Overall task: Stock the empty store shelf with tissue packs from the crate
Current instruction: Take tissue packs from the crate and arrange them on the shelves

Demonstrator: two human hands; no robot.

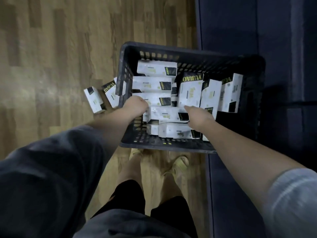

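1. Reaching into the crate (173,146), I have both hands at one tissue pack (165,114) lying flat among the others, its long axis running left to right across my view.
2. My left hand (135,105) sits at the pack's left end, my right hand (199,117) at its right end beside the dark label; the two ends look equally within reach, so a two-handed lift seems to be the step in hand.
3. Fingers on both hands are hidden behind knuckles and pack, so I cannot tell whether either hand has clamped on it or only touches it.
4. More packs fill the crate, some flat in a row, some standing on end at the right.
5. Two loose packs (94,99) lie on the wooden floor (51,57) just outside the crate's left wall.
6. A dark blue unit (274,40) rises just to the right, perhaps the shelf; its surface is too dim to judge.
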